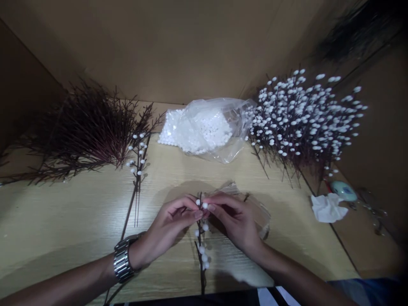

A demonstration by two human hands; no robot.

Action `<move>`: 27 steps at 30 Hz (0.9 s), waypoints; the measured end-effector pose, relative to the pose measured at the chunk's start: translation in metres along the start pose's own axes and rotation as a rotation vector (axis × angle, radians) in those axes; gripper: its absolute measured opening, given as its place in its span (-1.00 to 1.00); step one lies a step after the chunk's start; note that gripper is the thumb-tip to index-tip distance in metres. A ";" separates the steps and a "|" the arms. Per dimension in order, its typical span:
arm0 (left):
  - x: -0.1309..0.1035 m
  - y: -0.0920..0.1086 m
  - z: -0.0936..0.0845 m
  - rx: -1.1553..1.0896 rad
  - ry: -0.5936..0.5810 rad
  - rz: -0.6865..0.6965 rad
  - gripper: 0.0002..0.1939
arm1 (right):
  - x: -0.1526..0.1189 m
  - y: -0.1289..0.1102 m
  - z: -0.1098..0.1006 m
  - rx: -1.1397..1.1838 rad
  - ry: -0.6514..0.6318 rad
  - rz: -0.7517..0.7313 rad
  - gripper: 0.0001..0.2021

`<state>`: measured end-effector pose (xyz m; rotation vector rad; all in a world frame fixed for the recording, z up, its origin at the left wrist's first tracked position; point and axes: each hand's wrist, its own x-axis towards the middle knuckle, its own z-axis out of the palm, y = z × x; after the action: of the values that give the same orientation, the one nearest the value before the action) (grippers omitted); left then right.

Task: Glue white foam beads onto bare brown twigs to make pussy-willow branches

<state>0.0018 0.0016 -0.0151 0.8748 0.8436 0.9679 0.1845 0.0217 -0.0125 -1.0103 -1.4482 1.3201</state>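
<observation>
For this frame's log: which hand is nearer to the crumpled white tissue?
Right. The right hand is to the left of the crumpled white tissue, not touching it; the left hand is farther left, beyond the right hand.

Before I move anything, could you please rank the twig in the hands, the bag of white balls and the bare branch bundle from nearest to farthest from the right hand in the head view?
1. Twig: at the right hand.
2. Bag of white balls: ahead, near the middle.
3. Bare branch bundle: far left.
</observation>
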 end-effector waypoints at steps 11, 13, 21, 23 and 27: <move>0.000 0.000 -0.001 0.053 -0.010 0.039 -0.92 | 0.003 -0.006 0.000 -0.117 -0.025 -0.099 -0.90; 0.000 -0.002 -0.002 0.051 -0.015 0.047 -0.92 | 0.003 -0.008 -0.002 -0.150 -0.019 -0.118 -0.88; -0.001 0.019 -0.003 0.022 0.107 0.182 -0.90 | -0.044 -0.028 -0.034 -0.319 0.011 -0.032 -0.85; 0.002 0.032 0.002 -0.004 0.148 0.250 -0.88 | -0.068 -0.026 -0.036 -0.360 -0.123 0.028 -0.81; 0.008 0.049 0.018 -0.081 0.154 0.337 -0.84 | -0.099 -0.013 -0.023 -0.379 -0.153 0.073 -0.85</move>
<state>0.0046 0.0201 0.0349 0.8972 0.7949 1.3687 0.2324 -0.0682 -0.0086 -1.2355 -1.8403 1.2209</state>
